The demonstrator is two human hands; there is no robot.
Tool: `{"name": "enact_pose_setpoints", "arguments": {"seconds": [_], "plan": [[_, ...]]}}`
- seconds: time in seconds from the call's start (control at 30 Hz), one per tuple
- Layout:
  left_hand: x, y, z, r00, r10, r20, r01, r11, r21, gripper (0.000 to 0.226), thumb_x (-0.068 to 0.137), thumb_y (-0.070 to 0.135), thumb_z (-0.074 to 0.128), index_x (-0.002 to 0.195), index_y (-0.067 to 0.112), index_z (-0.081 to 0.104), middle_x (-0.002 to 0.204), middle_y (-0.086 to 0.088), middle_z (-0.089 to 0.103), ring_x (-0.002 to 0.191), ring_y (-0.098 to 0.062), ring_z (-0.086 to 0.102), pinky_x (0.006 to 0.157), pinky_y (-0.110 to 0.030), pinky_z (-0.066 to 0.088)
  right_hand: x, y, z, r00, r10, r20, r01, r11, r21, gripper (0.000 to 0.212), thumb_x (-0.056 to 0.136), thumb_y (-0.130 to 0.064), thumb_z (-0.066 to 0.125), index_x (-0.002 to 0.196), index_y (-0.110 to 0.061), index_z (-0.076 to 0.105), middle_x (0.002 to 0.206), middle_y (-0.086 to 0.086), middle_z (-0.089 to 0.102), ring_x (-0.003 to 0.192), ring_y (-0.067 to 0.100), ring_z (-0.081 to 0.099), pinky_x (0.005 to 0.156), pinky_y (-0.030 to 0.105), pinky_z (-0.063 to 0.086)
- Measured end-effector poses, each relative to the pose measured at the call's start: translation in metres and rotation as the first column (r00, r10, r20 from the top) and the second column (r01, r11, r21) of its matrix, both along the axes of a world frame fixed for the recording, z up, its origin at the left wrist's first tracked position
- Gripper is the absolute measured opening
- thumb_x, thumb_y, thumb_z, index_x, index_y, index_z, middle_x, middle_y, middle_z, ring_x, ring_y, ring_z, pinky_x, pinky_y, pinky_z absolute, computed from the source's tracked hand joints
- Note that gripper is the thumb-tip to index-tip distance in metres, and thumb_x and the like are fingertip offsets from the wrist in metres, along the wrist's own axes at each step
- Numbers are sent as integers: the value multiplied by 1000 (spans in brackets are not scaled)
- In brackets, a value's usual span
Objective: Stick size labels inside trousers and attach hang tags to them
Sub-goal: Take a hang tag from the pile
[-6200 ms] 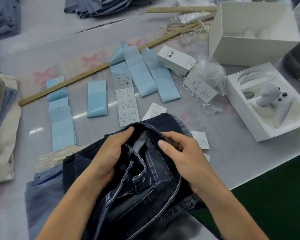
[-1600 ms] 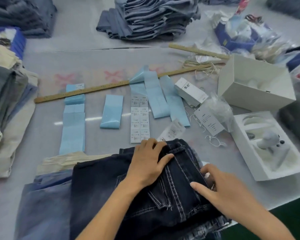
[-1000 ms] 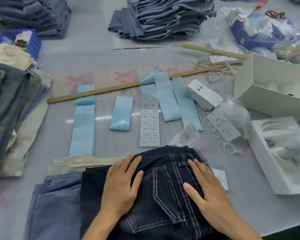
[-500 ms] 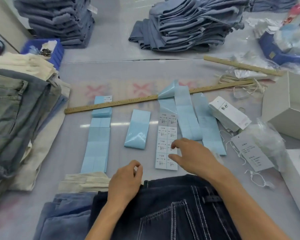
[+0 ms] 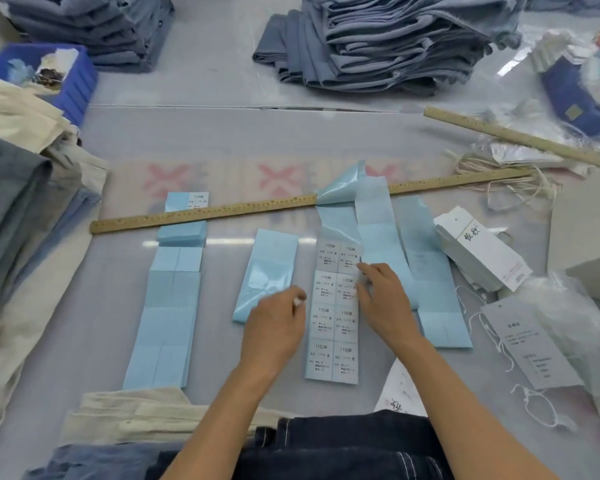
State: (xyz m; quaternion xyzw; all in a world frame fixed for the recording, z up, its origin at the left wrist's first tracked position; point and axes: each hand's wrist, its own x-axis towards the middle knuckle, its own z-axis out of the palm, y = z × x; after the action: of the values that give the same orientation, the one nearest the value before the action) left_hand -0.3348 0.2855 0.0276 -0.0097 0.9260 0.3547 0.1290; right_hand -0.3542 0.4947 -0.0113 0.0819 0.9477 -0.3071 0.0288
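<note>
The right hand (image 5: pixel 383 299) rests curled fingertips on the label sheet (image 5: pixel 335 311); whether they pinch a label is hidden. Left hand (image 5: pixel 274 327), loosely curled, blurred, just beside. Trousers (image 5: pixel 347 445) lie cut off below both.

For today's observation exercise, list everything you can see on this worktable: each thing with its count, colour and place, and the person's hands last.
Printed label sheet: one, white labels on blue backing, centre.
Blank backing strips: several, light blue, left and right of the sheet.
Long rulers: two, wooden, across the middle and far right.
Dark jeans: one pair, navy, near edge.
Folded trousers: stacks, grey-blue, far side.
Cream trousers: one pair, near left.
Hang tags: a stack, white, right.
Loose tag: one, grey-white, with string, right.
Bin: one, blue, far left.
Left hand: beside the sheet's left edge.
Right hand: fingertips at the sheet's right edge.
</note>
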Motion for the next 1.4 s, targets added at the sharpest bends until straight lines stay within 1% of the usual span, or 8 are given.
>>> {"name": "enact_pose_setpoints", "arguments": {"seconds": [0.13,0.23,0.37,0.6,0.73,0.8,0.93,1.4], "plan": [[-68,35,0,995,80,-54,-72,988,137,24,98,18,59,119,16,70,107,-1,72,98,-20,66,86,-34,54,-32,-1,7,995,-28,-91,30,999,14,41,101,-13,58,142,-9,54,135,7,56,125,25,49,107,36,42],[-110,53,-11,992,108,72,-121,968,218,38,95,22,65,132,14,63,114,-3,70,107,-20,65,90,-28,49,-54,-4,7,997,-72,28,73,997,-28,54,101,-19,59,152,-12,41,145,4,50,133,22,44,110,33,39],[-134,66,-26,954,189,231,-266,889,373,54,90,27,74,138,19,50,104,2,62,107,-23,63,88,-32,49,-69,-3,0,961,-249,117,271,929,-250,53,95,-14,66,146,-13,51,116,0,65,102,12,60,93,24,46],[-125,78,-39,984,17,-178,20,978,205,41,87,7,64,125,21,59,115,-1,56,113,-23,49,95,-36,45,-66,4,-5,903,-404,150,421,756,-501,13,88,-10,73,97,-19,73,85,-2,75,85,12,71,84,32,58],[-120,80,-41,915,-197,-353,252,961,115,21,92,11,66,113,12,71,114,-2,65,110,-21,53,87,-18,34,-66,8,-1,884,-403,235,438,543,-716,13,92,-6,69,103,-13,71,77,3,77,74,13,74,66,23,57],[-120,80,-40,880,-257,-400,317,944,92,20,94,10,66,113,8,72,113,-6,67,108,-24,55,90,-23,39,-66,10,-2,878,-412,242,444,517,-731,15,92,-6,68,105,-13,70,79,4,76,76,13,73,68,24,58],[-121,75,-37,796,-405,-450,444,896,-20,14,95,7,63,104,3,73,106,-12,67,101,-31,57,87,-43,47,-66,9,-2,877,-404,261,447,486,-751,15,93,-8,68,105,-16,69,87,7,77,77,12,73,67,21,56],[-125,64,-37,851,-355,-388,395,918,27,11,92,10,70,102,8,70,106,-4,66,105,-23,56,85,-44,50,-86,3,7,859,-344,379,509,491,-707,11,91,-13,74,101,-13,69,76,3,71,62,10,62,57,21,50]]}}
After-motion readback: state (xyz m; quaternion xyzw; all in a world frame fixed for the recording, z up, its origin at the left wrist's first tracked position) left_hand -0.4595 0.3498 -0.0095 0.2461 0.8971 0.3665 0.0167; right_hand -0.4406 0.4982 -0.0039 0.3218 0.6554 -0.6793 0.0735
